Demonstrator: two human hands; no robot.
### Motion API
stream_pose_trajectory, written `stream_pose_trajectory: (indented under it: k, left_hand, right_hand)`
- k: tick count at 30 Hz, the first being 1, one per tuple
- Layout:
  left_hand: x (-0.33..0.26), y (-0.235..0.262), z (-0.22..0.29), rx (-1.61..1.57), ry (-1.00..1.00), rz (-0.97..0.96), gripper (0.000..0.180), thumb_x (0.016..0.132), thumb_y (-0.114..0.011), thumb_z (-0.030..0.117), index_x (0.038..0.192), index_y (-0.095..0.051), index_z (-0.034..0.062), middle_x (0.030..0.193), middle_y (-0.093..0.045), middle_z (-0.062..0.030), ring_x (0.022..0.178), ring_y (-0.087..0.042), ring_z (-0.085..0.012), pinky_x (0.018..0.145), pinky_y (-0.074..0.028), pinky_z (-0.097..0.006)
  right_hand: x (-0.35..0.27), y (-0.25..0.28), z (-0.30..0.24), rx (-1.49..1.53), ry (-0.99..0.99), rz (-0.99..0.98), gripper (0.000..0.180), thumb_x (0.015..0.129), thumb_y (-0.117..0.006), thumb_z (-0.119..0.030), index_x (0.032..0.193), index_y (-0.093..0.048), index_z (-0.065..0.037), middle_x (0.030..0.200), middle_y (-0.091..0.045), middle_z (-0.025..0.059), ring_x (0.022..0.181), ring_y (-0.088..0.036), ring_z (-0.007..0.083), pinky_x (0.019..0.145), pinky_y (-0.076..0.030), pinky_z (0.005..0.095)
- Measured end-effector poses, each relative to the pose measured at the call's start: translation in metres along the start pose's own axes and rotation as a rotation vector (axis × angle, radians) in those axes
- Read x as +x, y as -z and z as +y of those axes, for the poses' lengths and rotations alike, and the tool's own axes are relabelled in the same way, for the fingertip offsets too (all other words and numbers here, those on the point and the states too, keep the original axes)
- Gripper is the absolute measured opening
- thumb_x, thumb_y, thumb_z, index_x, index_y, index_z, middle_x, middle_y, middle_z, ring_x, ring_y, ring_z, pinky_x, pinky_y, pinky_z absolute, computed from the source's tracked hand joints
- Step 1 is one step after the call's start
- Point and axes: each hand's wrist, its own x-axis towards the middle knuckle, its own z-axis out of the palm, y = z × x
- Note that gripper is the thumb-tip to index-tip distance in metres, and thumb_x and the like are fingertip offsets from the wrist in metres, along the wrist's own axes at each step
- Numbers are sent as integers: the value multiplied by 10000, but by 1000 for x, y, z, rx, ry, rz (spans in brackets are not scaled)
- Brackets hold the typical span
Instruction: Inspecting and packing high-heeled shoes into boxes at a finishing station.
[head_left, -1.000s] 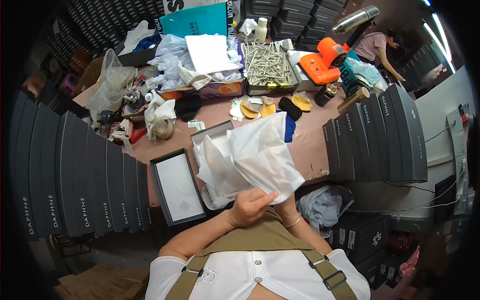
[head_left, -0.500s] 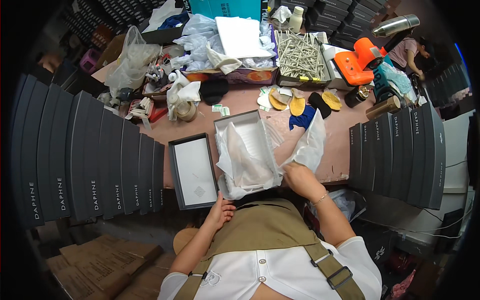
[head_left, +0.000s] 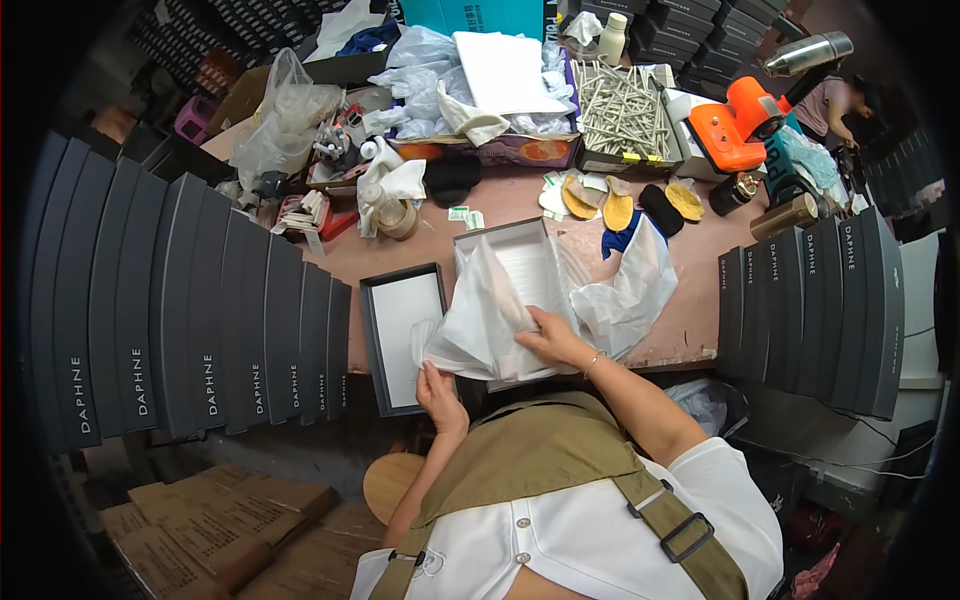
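Note:
A shallow grey shoe box [head_left: 533, 235] stands before me, white inside, with its corrugated paper lining showing at the far end. White tissue paper [head_left: 478, 318] spreads over its near left part, and a pale pinkish shape shows faintly through. My left hand [head_left: 442, 402] pinches the tissue's lower left corner, pulled out over the dark box lid [head_left: 440, 285]. The lid lies to the left, its white inside up. My right hand [head_left: 557, 342] rests on the tissue inside the box, thumb and fingers apart. Another tissue sheet [head_left: 628, 300] stands loosely folded up at the right.
Upright dark shoe boxes line the left [head_left: 185, 310] and right [head_left: 812, 320] sides. Behind lie yellow insole-like pads [head_left: 618, 212], a tape roll [head_left: 398, 220], a tray of paper sticks [head_left: 625, 112] and an orange device [head_left: 735, 130]. Brown cartons [head_left: 215, 530] lie low at left.
My right hand has left the right-hand tissue sheet and moved left into the box. My left hand has taken the left tissue corner and drawn it over the lid. The right sheet has slumped.

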Motion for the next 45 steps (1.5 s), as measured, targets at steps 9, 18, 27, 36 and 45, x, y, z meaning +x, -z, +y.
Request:
stream_pose_trajectory:
  k: [9, 18, 27, 36, 45]
  left_hand:
    - [-21, -4, 45, 1179, -827, -1066, 287, 823, -649, 157, 1092, -636, 56, 1369, -408, -231, 1292, -351, -423, 1052, -313, -483]
    - [11, -29, 20, 1079, -591, -778, 382, 895, -465, 38, 1253, -485, -91, 1401, -383, -246, 1306, -373, -384, 1077, -311, -401]
    - [36, -126, -68, 2123, -385, -1268, 902, 815, -503, 610, 1424, -277, -16, 1453, -231, -321, 1392, -172, -409, 1114, -149, -516]
    - [46, -94, -76, 1413, -564, -1161, 682, 868, -515, 539, 1279, -515, -6, 1323, -494, -217, 1265, -430, -321, 1053, -296, -459]
    - [-40, -148, 22, -222, 1195, -915, 697, 883, -435, 640, 1304, -481, 86, 1150, -610, -96, 1034, -597, -203, 906, -481, -325]
  right_hand:
    - [-5, -31, 12, -221, 51, 34, 430, 780, -606, -190, 1163, -496, -28, 948, -622, 220, 892, -593, 403, 775, -476, 461]
    - [-17, 21, -27, -385, 227, 205, 475, 817, -558, -245, 1253, -502, -66, 1197, -546, 160, 1139, -505, 323, 974, -390, 434]
    - [-44, 104, 25, -918, 49, 314, 249, 771, -618, -173, 1002, -623, -80, 1137, -562, 109, 1118, -502, 283, 1043, -239, 553]
    - [-71, 182, -33, -343, 49, 735, 120, 843, -611, -99, 943, -648, -44, 846, -563, 88, 809, -565, 256, 710, -453, 312]
    - [-79, 124, -176, 65, 421, 249, 229, 833, -545, -46, 1027, -666, -19, 868, -581, 76, 784, -551, 177, 729, -445, 290]
